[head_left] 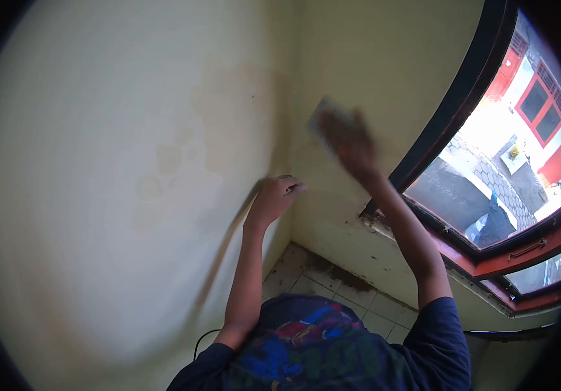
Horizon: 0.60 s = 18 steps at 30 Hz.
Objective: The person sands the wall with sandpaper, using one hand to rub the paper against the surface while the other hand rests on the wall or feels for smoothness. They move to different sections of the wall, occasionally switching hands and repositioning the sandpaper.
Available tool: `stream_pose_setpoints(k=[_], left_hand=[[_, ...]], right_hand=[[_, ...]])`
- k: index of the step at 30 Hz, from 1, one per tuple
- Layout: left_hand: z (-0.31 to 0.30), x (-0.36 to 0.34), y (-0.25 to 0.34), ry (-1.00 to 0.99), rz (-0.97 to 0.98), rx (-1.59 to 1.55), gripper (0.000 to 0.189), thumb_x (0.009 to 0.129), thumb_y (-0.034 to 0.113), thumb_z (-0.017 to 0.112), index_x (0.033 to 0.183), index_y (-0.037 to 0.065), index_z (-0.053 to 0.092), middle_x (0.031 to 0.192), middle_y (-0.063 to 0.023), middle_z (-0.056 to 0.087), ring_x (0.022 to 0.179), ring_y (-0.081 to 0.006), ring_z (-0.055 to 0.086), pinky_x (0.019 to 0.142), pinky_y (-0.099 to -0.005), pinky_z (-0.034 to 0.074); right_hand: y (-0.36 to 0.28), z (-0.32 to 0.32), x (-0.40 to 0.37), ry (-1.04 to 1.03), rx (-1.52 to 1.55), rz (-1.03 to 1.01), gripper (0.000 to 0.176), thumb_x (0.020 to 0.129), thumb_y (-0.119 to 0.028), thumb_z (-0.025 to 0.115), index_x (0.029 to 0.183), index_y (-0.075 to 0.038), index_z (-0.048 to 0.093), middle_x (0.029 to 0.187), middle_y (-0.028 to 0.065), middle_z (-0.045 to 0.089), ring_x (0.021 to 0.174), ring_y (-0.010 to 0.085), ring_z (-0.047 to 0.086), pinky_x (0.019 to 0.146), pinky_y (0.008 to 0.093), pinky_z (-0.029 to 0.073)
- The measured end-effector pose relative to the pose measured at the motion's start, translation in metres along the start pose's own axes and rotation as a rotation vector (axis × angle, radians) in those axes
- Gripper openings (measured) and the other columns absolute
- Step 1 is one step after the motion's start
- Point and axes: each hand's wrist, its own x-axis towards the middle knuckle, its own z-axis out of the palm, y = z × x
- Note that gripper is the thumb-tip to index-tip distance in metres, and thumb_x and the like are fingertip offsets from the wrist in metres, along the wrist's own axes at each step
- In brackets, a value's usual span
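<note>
My right hand point(352, 140) is raised against the yellowish wall point(398, 72) between the corner and the window, smeared by motion. Under its fingers is a grey flat piece point(319, 117), like a folded sheet or pad, pressed at the wall; blur hides its exact kind. Lower down, my left hand point(274, 199) is at the pale left wall point(98, 130) beside the corner. Its fingers are curled together and point toward the corner, and what they hold, if anything, is hidden.
Damp-looking tan stains point(228, 117) mark the left wall. A window with a dark frame point(469, 98) and red sill point(521, 254) lies to the right, with chipped plaster point(375, 225) at its lower corner. Below, the tiled floor point(365, 303) has brown dirt along the wall.
</note>
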Motion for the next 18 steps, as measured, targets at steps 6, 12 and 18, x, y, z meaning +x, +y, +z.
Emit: stream_pose_setpoints(k=[6, 12, 18], left_hand=[[-0.004, 0.02, -0.005, 0.157, 0.233, -0.011, 0.022, 0.098, 0.021, 0.063, 0.108, 0.003, 0.07, 0.113, -0.0114, 0.07, 0.105, -0.0257, 0.067, 0.093, -0.0363, 0.051], [-0.004, 0.02, 0.007, 0.081, 0.132, -0.162, 0.02, 0.097, 0.017, 0.064, 0.109, 0.003, 0.07, 0.114, -0.0091, 0.07, 0.11, -0.0241, 0.066, 0.1, -0.0375, 0.048], [-0.002, 0.016, 0.009, 0.01, 0.154, -0.222, 0.02, 0.096, 0.016, 0.063, 0.107, 0.001, 0.069, 0.11, -0.0118, 0.07, 0.104, -0.0258, 0.067, 0.093, -0.0352, 0.051]], right_hand=[[0.047, -0.106, 0.064, 0.574, -0.259, 0.342, 0.05, 0.089, -0.004, 0.056, 0.135, -0.021, 0.063, 0.142, 0.0003, 0.061, 0.133, 0.0152, 0.055, 0.119, 0.0556, 0.024], [-0.017, -0.001, -0.033, -0.029, 0.068, 0.081, 0.05, 0.091, -0.008, 0.051, 0.138, -0.021, 0.06, 0.149, 0.0002, 0.054, 0.138, 0.0135, 0.049, 0.122, 0.0536, 0.023], [0.047, -0.123, 0.031, 0.398, -0.284, 0.32, 0.046, 0.09, -0.008, 0.052, 0.132, -0.018, 0.065, 0.139, -0.0009, 0.063, 0.128, 0.0141, 0.059, 0.121, 0.0532, 0.025]])
